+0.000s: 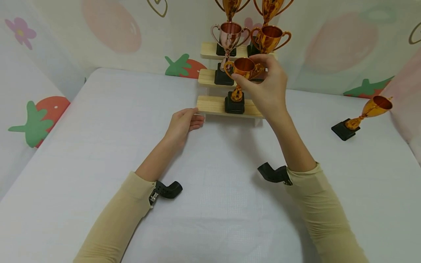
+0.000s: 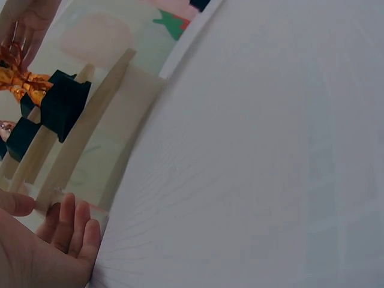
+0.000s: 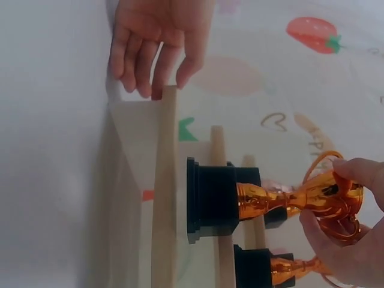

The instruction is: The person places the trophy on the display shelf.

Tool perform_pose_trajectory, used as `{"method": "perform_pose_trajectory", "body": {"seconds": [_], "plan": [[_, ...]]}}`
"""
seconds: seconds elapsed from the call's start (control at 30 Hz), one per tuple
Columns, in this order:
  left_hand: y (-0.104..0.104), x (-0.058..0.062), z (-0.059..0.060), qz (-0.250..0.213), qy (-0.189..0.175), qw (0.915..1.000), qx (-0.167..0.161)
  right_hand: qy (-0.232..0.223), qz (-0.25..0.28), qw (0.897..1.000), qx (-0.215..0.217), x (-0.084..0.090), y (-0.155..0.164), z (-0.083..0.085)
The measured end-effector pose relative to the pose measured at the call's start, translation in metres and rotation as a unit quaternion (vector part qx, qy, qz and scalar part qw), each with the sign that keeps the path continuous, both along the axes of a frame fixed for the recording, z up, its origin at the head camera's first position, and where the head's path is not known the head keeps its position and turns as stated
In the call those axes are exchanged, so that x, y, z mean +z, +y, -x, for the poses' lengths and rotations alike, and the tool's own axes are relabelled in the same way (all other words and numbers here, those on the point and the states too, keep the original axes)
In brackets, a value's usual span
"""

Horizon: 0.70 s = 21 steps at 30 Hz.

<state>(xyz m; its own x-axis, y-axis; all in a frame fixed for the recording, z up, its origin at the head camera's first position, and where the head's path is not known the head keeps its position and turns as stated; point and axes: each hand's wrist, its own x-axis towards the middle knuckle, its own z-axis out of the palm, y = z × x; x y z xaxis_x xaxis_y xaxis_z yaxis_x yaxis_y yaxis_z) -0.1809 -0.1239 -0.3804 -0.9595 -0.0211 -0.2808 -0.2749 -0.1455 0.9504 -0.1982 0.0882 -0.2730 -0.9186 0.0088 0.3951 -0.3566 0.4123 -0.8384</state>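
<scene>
Head view: the right hand (image 1: 268, 86) is pinching the cup of a gold trophy (image 1: 240, 78) whose black base is sitting on the lowest step of the wooden stand (image 1: 213, 105); the left hand (image 1: 182, 122) is bracing that step's left end, fingers lightly curled against the edge. Four trophies are already standing on the upper steps, and one more trophy (image 1: 363, 117) is lying tipped on the white table (image 1: 98, 146), well apart to the right, so the filling looks mostly done with one left. Left wrist view: fingers (image 2: 72, 225) are resting against the step's end. Right wrist view: fingertips (image 3: 336, 198) are gripping the trophy's bowl and handle, the base sitting flush on the plank.
</scene>
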Motion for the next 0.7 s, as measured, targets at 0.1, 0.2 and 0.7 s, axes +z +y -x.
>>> {"method": "perform_pose_trajectory", "body": {"seconds": [0.1, 0.2, 0.7], "plan": [[0.0, 0.001, 0.0, 0.003, -0.004, 1.0, -0.001, 0.0, 0.005, 1.0, 0.005, -0.002, -0.004, 0.002], [0.0, 0.002, 0.0, 0.008, -0.008, 0.9999, -0.004, -0.003, 0.007, 1.0, 0.005, -0.003, -0.009, 0.004], [0.0, 0.003, 0.0, 0.023, -0.016, 0.9996, -0.009, 0.001, 0.018, 1.0, 0.014, -0.006, -0.028, 0.008]]}}
